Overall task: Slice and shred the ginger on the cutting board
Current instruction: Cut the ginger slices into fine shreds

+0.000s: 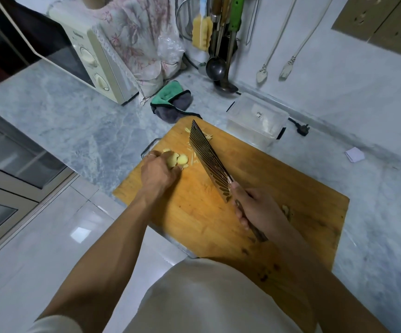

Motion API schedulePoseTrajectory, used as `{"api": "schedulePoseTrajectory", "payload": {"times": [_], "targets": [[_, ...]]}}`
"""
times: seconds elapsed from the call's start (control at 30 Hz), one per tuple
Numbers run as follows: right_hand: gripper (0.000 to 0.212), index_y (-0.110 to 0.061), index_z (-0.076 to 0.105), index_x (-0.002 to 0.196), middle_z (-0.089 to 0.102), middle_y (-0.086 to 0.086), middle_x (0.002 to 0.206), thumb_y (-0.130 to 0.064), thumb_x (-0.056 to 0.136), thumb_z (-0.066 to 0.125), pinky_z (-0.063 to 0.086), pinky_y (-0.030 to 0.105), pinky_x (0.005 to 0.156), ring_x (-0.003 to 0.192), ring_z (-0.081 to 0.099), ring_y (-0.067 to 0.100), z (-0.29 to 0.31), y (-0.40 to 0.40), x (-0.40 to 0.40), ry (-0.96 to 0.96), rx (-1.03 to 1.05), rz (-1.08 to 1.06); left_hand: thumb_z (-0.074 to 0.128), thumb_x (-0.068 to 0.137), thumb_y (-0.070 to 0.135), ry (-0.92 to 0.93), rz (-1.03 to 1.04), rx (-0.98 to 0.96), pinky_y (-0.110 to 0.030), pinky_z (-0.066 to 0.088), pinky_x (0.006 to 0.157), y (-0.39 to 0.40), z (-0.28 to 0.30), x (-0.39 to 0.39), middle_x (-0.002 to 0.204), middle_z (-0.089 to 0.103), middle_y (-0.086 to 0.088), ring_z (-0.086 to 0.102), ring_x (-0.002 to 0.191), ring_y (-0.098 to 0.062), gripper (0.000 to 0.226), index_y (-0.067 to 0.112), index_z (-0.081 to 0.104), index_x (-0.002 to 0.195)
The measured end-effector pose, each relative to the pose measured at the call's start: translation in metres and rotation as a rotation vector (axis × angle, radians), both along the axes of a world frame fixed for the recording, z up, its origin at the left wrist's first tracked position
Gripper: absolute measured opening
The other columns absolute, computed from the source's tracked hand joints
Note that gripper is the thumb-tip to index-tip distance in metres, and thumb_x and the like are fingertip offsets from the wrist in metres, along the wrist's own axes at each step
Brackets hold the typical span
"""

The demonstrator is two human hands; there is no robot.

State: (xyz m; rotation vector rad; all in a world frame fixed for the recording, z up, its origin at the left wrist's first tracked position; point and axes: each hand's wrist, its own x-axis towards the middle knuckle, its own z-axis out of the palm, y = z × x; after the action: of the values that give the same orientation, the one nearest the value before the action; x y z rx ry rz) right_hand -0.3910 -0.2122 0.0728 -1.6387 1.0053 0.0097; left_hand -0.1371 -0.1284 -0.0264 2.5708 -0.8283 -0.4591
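Note:
A wooden cutting board (279, 188) lies on the marble counter. Pale yellow ginger slices (176, 159) are stacked near its left edge, and my left hand (158, 171) presses down on them with curled fingers. Thin ginger shreds (194, 153) lie scattered to the right of the stack and beyond the blade's far end. My right hand (254, 207) grips the handle of a ribbed cleaver (209, 159), whose blade stands on the board just right of the slices. A small ginger piece (286, 210) lies partly hidden behind my right wrist.
A clear plastic container (257, 118) stands beyond the board's far corner, a green and grey cloth (173, 102) to its left. A microwave (74, 51) sits at the back left. Ladles and utensils (218, 56) hang in the corner. A power plug (303, 129) lies by the wall.

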Motion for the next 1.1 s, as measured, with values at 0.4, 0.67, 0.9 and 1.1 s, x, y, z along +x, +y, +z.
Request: {"api": "schedulePoseTrajectory", "payload": {"times": [0.4,0.67,0.9,1.1], "targets": [[0.057,-0.007,0.063,0.078,0.058,0.004,0.060,-0.056,0.101,0.044,0.044,0.026,0.047,0.050,0.051,0.019,-0.004,0.004,-0.009,-0.004,-0.015,0.013,0.070,0.083,0.009,0.094,-0.054,-0.257,-0.022,0.044,0.097,0.056,-0.006,-0.004,0.130,0.063,0.003,0.058,0.114,-0.013,0.033,0.021,0.073,0.114],[0.057,-0.004,0.066,0.083,0.058,0.003,0.059,-0.054,0.101,0.046,0.044,0.022,0.044,0.049,0.052,0.014,-0.005,0.007,0.001,0.013,0.032,-0.042,0.059,0.090,0.017,-0.021,-0.168,-0.173,-0.033,0.046,0.098,0.014,0.005,-0.002,0.139,0.054,-0.007,0.055,0.120,-0.028,0.045,0.019,0.058,0.135],[0.061,-0.001,0.065,0.082,0.058,0.003,0.058,-0.055,0.101,0.045,0.045,0.024,0.046,0.049,0.053,0.016,-0.002,0.007,-0.003,-0.028,-0.002,-0.046,0.060,0.091,0.011,0.072,-0.053,-0.180,-0.020,0.046,0.080,0.016,0.007,0.015,0.110,0.071,-0.006,0.066,0.096,-0.021,0.025,0.015,0.073,0.112],[0.059,-0.001,0.064,0.084,0.057,0.003,0.058,-0.053,0.101,0.045,0.043,0.022,0.045,0.048,0.052,0.014,-0.006,0.007,-0.012,-0.028,-0.012,-0.056,0.060,0.091,0.019,0.085,-0.147,-0.098,-0.027,0.047,0.097,0.040,0.011,0.005,0.122,0.065,0.000,0.060,0.111,-0.021,0.030,0.021,0.070,0.119]]}}
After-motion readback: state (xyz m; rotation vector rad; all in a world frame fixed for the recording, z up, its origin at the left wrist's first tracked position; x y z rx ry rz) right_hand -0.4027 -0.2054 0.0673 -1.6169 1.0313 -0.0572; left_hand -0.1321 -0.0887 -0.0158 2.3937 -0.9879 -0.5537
